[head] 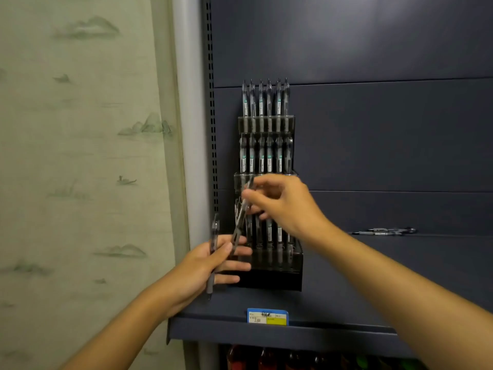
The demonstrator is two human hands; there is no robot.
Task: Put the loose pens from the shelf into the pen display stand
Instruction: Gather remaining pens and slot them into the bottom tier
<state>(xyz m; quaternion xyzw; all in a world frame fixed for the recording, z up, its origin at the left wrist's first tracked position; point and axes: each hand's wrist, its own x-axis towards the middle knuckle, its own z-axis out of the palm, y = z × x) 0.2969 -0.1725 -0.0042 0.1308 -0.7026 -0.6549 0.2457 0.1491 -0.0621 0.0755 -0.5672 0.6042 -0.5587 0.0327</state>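
A tiered clear pen display stand stands on the dark shelf, its upper two rows filled with upright pens. My right hand pinches a grey pen that tilts down-left in front of the stand's lowest row. My left hand holds another pen upright just left of the stand, with its fingers spread toward the stand's base. A few loose pens lie on the shelf far to the right.
A blue and yellow price tag sits on the shelf's front edge. A perforated upright and a white post border the shelf on the left, beside patterned green wallpaper. Bottles show dimly below the shelf.
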